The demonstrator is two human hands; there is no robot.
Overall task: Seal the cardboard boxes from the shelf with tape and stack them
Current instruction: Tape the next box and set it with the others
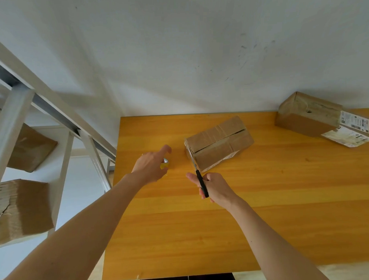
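White wall behind, orange wooden tabletop (265,210) in front, metal shelf (21,99) to your left.

Head view, items:
- Middle box (219,142): cardboard, lying at an angle on the tabletop, top flaps folded down with a dark slit showing along the centre seam. Whether tape already lies on it cannot be told.
- Second box (308,114): far right corner of the tabletop, well apart from the middle box, white labels on its right end.
- Shelf boxes (23,208): more cardboard on the shelf, not yet brought over.
- Tape roll (165,164): small and yellowish, mostly hidden under your left hand (151,164), which holds it just left of the middle box with the forefinger stretched out.
- Scissors (201,181): black handles gripped in the curled fingers of your right hand (216,187), blades reaching to the near corner of the middle box.

Step in hand, as judged: cutting the strip free at that corner; no clear tape shows between roll and box.

Next move calls for: keep the strip taut with the roll, close the blades close to the cardboard, then press the loose end flat before you stack.
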